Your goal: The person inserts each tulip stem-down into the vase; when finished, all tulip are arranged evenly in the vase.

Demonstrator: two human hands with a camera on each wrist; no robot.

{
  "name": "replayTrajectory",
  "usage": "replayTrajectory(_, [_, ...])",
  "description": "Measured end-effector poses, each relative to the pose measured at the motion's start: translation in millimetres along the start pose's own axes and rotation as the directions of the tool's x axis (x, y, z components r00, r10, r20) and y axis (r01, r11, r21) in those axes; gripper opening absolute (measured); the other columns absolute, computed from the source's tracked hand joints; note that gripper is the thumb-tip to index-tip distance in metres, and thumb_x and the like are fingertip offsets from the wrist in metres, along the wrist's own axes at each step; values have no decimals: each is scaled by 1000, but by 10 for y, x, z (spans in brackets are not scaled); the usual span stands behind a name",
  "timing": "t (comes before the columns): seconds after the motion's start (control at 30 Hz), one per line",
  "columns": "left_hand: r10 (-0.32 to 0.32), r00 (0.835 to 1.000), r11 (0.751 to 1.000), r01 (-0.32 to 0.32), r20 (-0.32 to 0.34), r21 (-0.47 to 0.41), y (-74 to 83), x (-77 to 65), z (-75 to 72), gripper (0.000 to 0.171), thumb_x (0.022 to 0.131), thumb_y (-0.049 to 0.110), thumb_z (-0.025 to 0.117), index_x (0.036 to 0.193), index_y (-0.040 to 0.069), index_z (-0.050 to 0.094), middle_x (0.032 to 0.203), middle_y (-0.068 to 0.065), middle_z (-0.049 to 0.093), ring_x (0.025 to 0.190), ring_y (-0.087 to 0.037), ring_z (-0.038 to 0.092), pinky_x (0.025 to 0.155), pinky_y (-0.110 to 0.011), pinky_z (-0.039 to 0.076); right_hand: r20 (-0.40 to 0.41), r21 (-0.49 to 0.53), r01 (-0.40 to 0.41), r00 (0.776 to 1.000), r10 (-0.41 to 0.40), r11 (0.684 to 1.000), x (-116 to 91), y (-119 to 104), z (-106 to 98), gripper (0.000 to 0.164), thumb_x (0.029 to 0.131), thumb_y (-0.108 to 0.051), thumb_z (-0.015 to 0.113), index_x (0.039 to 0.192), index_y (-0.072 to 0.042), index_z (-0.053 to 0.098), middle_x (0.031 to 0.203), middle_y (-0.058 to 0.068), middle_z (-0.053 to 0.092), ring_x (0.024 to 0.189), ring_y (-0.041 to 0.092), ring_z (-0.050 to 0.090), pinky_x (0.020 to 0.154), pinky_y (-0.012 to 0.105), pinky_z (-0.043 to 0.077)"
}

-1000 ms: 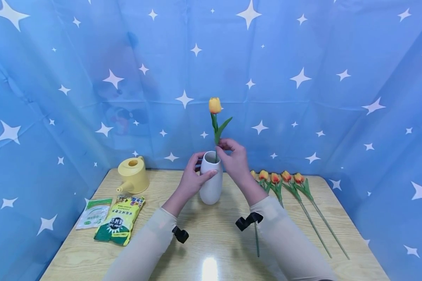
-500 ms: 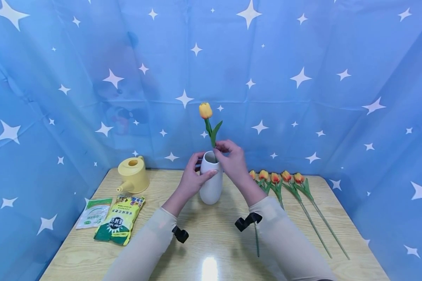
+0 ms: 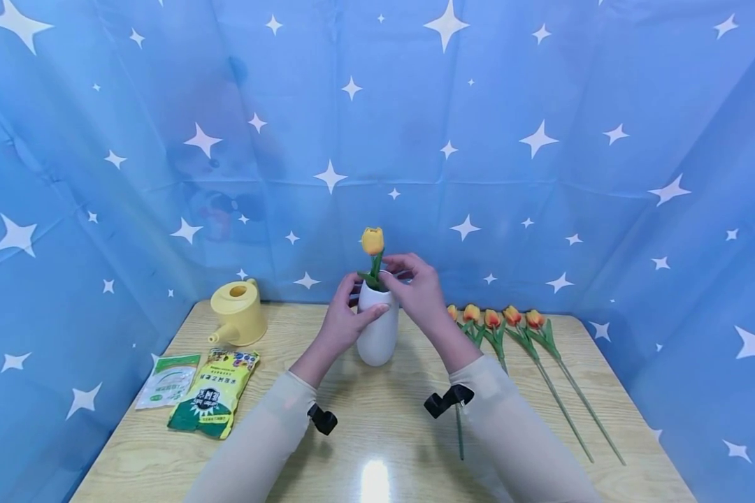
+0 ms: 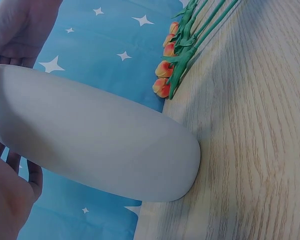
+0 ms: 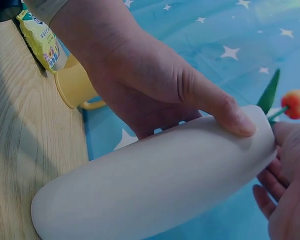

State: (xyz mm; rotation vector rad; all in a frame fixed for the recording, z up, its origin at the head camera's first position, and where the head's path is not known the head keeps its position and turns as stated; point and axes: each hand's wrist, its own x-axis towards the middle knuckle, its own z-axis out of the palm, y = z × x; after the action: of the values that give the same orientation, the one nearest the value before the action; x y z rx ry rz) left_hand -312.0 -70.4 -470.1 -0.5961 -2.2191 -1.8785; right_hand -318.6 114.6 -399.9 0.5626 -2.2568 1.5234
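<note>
A white vase (image 3: pixel 377 339) stands upright on the table, and my left hand (image 3: pixel 347 318) grips its upper part, thumb across the front. A yellow-orange tulip (image 3: pixel 372 241) stands in the vase, its bloom and green leaves above the rim and its lower stem hidden inside. At the rim my right hand (image 3: pixel 418 286) pinches the tulip low by its leaves with thumb and index finger; the exact contact is partly hidden. In the right wrist view the tulip bloom (image 5: pixel 296 104) shows beyond the vase mouth, with the right hand's other fingers (image 5: pixel 264 200) loosely bent beside the vase.
Several orange tulips (image 3: pixel 544 367) lie on the wooden table (image 3: pixel 415 461) at the right, partly under the right forearm. At the left are a yellow watering can (image 3: pixel 242 318), a yellow-green bag (image 3: pixel 212 398) and a small white-green packet (image 3: pixel 168 383). A starry blue curtain (image 3: pixel 509 181) hangs behind.
The tulip has tipped left, then sunk deeper into the vase, its leaves now at the rim. My right hand has stayed near the rim; the left hand and vase have not moved.
</note>
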Motion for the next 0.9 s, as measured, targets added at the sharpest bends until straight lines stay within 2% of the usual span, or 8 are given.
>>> replayTrajectory(0.2, [-5, 1000, 1000, 5, 3, 1, -12, 7, -2, 57, 102, 38, 84, 148, 23, 54, 147, -3, 57, 137, -34, 58, 110, -63, 50, 8, 17, -2, 1000, 2, 1000, -33, -17, -20, 25, 103, -17, 82, 127, -8, 80, 114, 10, 73, 105, 29, 71, 98, 51, 59])
replayTrajectory(0.43, [-20, 1000, 1000, 20, -2, 7, 4, -1, -3, 62, 101, 39, 84, 153, 25, 53, 150, -1, 56, 136, -30, 57, 110, -60, 51, 13, 31, -18, 1000, 18, 999, -62, -1, -74, 25, 104, -17, 81, 127, -8, 80, 120, 18, 73, 108, 29, 70, 100, 54, 58])
replayTrajectory(0.67, [-12, 1000, 1000, 12, -3, 2, 10, -5, -10, 66, 100, 37, 85, 156, 24, 52, 150, -2, 56, 136, -33, 57, 111, -60, 49, -3, 52, -71, 997, 72, 996, -164, 30, -240, 24, 105, -19, 80, 127, -10, 79, 123, 18, 73, 112, 28, 69, 103, 55, 56])
replayTrajectory(0.77, [-8, 1000, 1000, 8, 0, -8, 6, -3, -6, 66, 100, 36, 86, 156, 23, 52, 150, -3, 57, 137, -35, 56, 111, -62, 48, -12, 46, -126, 992, 127, 991, -266, 59, -347, 26, 105, -24, 80, 128, -11, 79, 122, 13, 73, 113, 27, 68, 102, 50, 56])
replayTrajectory(0.9, [-21, 1000, 1000, 21, -1, -12, 5, -4, -8, 67, 100, 38, 86, 156, 23, 52, 149, -2, 57, 137, -38, 55, 111, -62, 49, -6, 5, -191, 982, 191, 982, -430, 139, -473, 28, 107, -27, 78, 129, -11, 78, 123, 9, 73, 112, 25, 68, 97, 37, 56])
